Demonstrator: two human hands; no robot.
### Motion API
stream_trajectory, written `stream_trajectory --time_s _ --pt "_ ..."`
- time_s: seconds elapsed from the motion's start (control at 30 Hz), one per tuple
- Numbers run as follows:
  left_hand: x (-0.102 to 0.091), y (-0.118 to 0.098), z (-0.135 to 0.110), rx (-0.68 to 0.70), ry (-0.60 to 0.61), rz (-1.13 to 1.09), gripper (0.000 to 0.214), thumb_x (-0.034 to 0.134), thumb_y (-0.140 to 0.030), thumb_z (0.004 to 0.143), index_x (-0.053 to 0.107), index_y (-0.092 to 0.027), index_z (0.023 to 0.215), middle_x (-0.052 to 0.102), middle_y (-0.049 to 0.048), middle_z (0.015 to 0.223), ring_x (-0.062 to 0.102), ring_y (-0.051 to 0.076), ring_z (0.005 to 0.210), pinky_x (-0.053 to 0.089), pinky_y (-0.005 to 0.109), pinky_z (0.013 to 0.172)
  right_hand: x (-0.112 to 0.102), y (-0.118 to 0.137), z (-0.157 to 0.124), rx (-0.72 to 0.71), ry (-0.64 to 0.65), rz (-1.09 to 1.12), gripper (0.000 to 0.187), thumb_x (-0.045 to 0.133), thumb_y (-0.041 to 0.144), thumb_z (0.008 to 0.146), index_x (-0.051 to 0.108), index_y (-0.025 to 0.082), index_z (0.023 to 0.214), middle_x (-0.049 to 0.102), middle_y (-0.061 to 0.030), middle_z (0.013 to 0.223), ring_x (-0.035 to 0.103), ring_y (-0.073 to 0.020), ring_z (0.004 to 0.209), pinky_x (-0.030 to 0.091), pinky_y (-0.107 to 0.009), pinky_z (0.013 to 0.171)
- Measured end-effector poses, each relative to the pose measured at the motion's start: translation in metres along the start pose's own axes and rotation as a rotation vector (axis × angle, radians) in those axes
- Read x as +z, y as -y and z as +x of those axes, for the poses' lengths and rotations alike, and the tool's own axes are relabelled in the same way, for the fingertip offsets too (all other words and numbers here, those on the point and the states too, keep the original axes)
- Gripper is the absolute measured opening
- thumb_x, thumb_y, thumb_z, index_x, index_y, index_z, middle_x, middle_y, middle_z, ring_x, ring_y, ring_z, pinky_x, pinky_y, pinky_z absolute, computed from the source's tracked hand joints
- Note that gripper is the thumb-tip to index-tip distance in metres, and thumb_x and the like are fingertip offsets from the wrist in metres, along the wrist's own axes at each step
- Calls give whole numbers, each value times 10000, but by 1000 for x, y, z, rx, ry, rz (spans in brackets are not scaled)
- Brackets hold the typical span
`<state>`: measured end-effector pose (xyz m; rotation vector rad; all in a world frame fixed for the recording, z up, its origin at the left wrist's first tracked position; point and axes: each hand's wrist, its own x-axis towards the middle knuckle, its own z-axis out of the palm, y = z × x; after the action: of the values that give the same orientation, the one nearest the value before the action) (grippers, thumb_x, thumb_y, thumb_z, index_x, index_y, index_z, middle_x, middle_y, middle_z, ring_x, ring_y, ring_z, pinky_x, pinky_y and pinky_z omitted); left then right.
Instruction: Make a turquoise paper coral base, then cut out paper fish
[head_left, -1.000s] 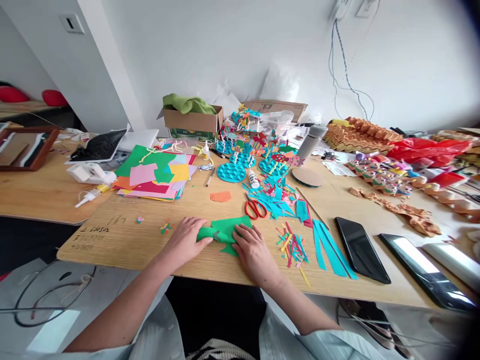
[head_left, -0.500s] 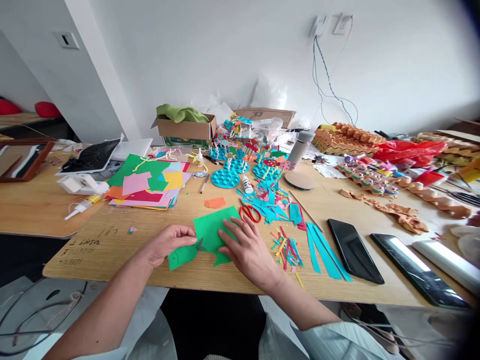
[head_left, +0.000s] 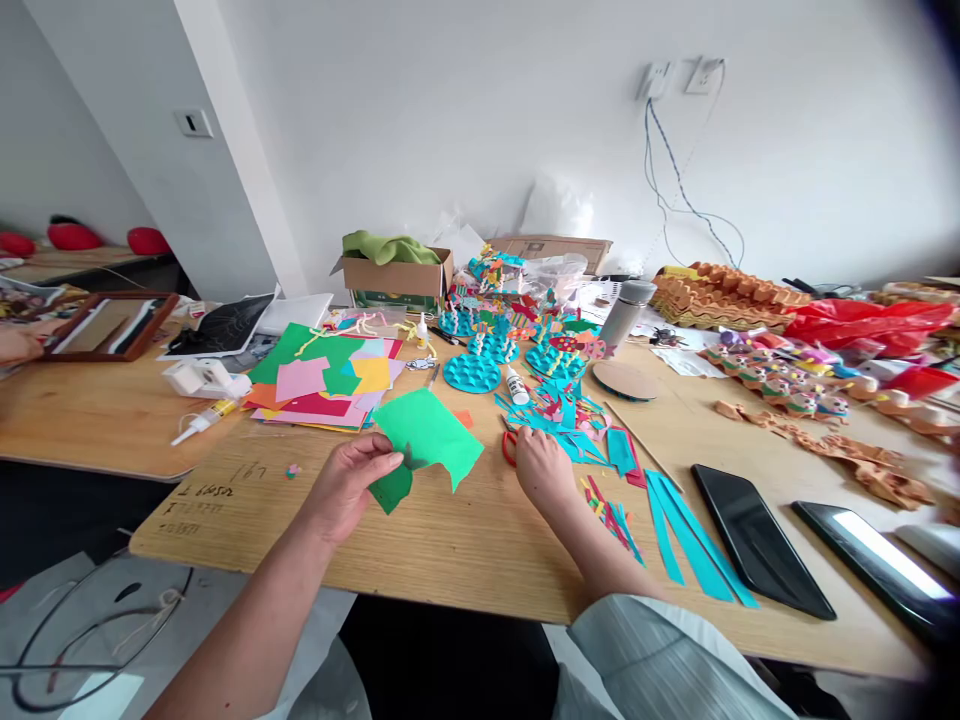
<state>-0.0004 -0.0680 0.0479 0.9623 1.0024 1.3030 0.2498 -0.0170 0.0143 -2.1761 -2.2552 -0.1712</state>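
Observation:
My left hand pinches a green sheet of paper between thumb and fingers, raised a little off the table. The sheet has a cut-out edge, and a folded-looking darker part hangs below my fingers. On the right, my right hand is closed over the red-handled scissors, with its knuckles hiding most of them. Just behind the green sheet lies an orange paper piece, partly covered. Beside my right hand are blue paper scraps and thin coloured strips.
A stack of coloured paper lies at the left, with a glue bottle nearby. Blue round bases with paper fish stand behind a white bottle. Phones lie at the right. Another person's hand shows at far left.
My right hand has left the green paper and moved right onto the scissors. My left hand has lifted the green paper. The view has turned a little left.

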Motion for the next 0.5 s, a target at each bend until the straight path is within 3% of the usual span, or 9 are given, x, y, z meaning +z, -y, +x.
stream_trajectory --time_s 0.13,0.2,0.4,0.5 --pt "3 -1 3 1 -12 -78 292 880 -331 528 697 -160 678 678 9 690 568 116 628 427 229 580 -2 -4 -4 31 -35 -9 272 409 -20 881 641 67 994 701 -177 957 667 -250 939 448 -303 789" --pt "6 -3 6 14 -10 -110 296 876 -323 529 703 -159 704 700 20 716 595 130 651 440 239 595 -2 -8 -6 49 -87 107 243 451 -2 857 647 72 981 702 -173 961 663 -261 944 459 -324 801" --pt "19 -9 28 125 -43 -195 273 853 -293 552 689 -162 725 730 22 749 660 166 692 495 294 676 -17 -22 -12 31 -228 1069 271 601 243 815 665 134 1055 716 -86 863 658 -208 732 523 -341 677" --pt "26 -7 45 167 -90 -224 297 856 -296 542 663 -164 724 736 16 760 693 197 688 527 345 712 -41 -22 -16 -38 -391 1342 343 661 355 800 654 158 1080 700 -84 913 644 -201 779 536 -345 695"
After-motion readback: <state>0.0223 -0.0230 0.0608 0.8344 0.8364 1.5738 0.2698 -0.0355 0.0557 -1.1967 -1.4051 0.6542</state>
